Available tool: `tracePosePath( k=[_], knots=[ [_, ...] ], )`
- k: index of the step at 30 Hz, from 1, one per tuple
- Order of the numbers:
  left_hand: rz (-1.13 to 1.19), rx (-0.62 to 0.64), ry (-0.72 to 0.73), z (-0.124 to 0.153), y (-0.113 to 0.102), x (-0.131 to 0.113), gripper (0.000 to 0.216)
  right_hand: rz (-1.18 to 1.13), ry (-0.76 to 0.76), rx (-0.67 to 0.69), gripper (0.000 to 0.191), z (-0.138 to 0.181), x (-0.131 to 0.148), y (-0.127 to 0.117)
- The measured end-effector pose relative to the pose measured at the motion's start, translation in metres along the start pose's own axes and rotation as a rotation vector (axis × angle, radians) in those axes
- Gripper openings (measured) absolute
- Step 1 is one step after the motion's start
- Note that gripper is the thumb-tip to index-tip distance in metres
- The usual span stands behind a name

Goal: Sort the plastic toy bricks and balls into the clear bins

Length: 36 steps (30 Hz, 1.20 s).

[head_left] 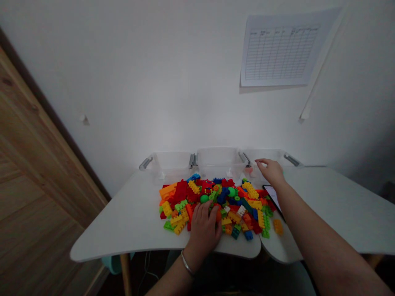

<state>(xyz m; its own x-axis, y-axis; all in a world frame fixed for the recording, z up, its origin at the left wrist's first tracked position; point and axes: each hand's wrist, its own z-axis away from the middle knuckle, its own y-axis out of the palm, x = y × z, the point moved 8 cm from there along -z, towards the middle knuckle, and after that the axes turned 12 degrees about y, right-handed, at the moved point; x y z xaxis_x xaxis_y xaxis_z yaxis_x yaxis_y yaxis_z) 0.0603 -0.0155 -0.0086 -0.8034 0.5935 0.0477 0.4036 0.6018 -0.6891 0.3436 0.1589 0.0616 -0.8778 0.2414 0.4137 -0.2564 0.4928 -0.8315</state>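
Observation:
A heap of toy building bricks (182, 191) in red, yellow, orange, green and blue lies across the table's front. My left hand (203, 226) rests on the front middle of it, fingers stretched over the bricks and thumb apart. Close by its thumb is an orange piece (219, 214); I see no firm grip on it. Above the clear right bin (262, 154) is my right hand (271, 170), fingers extended leftward with nothing visible in them. A blurred reddish piece (249, 169) shows below its fingertips, at that bin's left side.
Two more clear bins, the left bin (171, 158) and the middle bin (219, 156), stand against the wall with grey latches. A phone (271, 193) lies under my right forearm. One yellow-orange brick (278, 227) sits apart. The white table (120, 224) has a seam right of centre.

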Motion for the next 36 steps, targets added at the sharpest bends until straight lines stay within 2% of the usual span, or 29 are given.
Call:
tracePosePath(
  k=[3,5,8,12,14,18,23,30,36],
  knots=[
    [-0.004,0.003,0.003,-0.001,-0.001,-0.001,0.039,-0.197,-0.101,-0.129,0.036,0.019,0.013,-0.025],
    [-0.010,0.004,0.005,-0.001,-0.002,-0.001,0.039,-0.284,-0.152,-0.140,0.035,0.040,0.022,-0.029],
    [-0.016,0.002,0.010,-0.002,-0.003,-0.002,0.039,-0.329,-0.208,-0.005,0.033,0.076,0.036,-0.009],
    [-0.028,-0.010,0.013,-0.001,-0.003,-0.002,0.038,-0.149,-0.263,0.149,0.035,0.118,0.054,0.031],
    [-0.033,-0.017,0.014,-0.001,-0.002,-0.002,0.039,-0.085,-0.282,0.200,0.038,0.129,0.061,0.042],
    [-0.041,-0.015,0.015,0.000,-0.001,-0.002,0.040,-0.045,-0.281,0.226,0.036,0.135,0.067,0.046],
    [-0.026,-0.010,0.008,0.000,-0.001,-0.001,0.040,-0.031,-0.324,0.177,0.035,0.137,0.068,0.043],
    [-0.029,-0.013,0.014,-0.001,-0.002,-0.002,0.040,-0.070,-0.330,0.113,0.029,0.137,0.063,0.050],
    [-0.023,-0.002,0.012,-0.001,-0.002,-0.001,0.038,-0.188,-0.294,0.072,0.031,0.128,0.054,0.046]
  ],
)
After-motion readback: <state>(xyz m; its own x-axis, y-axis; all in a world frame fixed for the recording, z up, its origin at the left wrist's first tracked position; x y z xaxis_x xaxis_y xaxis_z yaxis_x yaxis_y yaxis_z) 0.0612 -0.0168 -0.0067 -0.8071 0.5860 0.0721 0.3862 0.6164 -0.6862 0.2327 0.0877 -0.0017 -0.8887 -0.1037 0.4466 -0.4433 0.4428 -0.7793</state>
